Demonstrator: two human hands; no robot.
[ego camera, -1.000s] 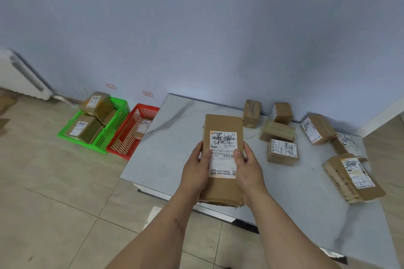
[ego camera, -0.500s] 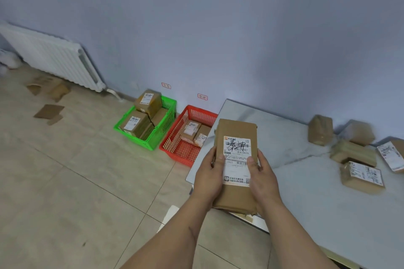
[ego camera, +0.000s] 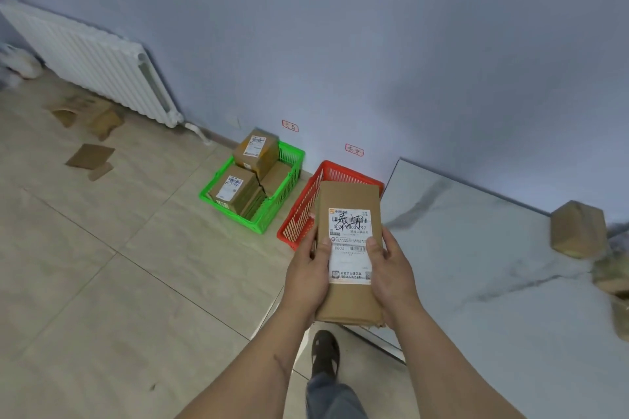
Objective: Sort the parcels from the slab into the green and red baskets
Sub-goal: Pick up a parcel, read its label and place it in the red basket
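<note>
my left hand [ego camera: 308,277] and right hand [ego camera: 391,274] both grasp a long flat brown cardboard parcel with a white shipping label [ego camera: 347,248], thumbs pressed on the label, fingers curled under the long edges. i carry it in the air, its far end overlapping the red slatted plastic basket [ego camera: 299,214] on the tiled floor, so it hides most of that basket's inside. just beside that basket, touching or nearly so, sits the green slatted plastic basket [ego camera: 289,160], piled with brown labelled boxes [ego camera: 235,189] above its rim. small red-edged tags [ego camera: 354,150] hang on the wall behind each basket. the pale marble-look bench [ego camera: 476,265] lies to my right, with more brown boxes [ego camera: 578,231] at its far edge, blurred. my judgement: the parcel is longer than the red basket looks wide, so a crooked drop could leave it bridging the rim or tipping onto the floor. letting go early, before it clears the near wall, would do the same. misreading the scrawled label would send it to the wrong basket.
</note>
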